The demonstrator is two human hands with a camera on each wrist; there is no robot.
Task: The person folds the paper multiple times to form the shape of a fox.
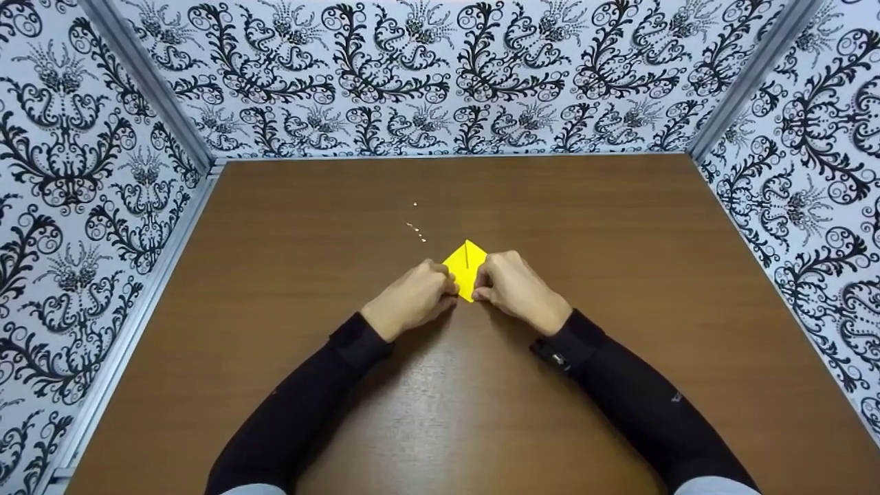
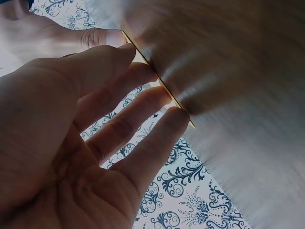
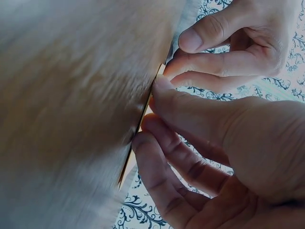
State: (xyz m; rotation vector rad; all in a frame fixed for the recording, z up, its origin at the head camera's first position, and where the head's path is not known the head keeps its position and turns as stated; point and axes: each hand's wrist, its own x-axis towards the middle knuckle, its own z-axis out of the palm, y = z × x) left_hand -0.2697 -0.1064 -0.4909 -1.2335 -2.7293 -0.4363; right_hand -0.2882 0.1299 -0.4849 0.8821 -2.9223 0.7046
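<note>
A small folded sheet of yellow paper (image 1: pixel 467 267) lies flat on the brown table, one corner pointing away from me. A dark line, a slit or fold edge, runs down its upper part. My left hand (image 1: pixel 417 295) holds its left edge, fingertips on the paper. From the other side, my right hand (image 1: pixel 519 289) grips the lower right edge with thumb and fingers. The left wrist view shows the paper (image 2: pixel 174 97) edge-on under the fingertips. It is a thin strip in the right wrist view too, below my right thumb (image 3: pixel 190 107).
The wooden table (image 1: pixel 619 220) extends around both hands. A few small pale specks (image 1: pixel 416 229) lie beyond the paper, to the left. Patterned black-and-white panels (image 1: pixel 412 75) with metal frame bars enclose the back and sides.
</note>
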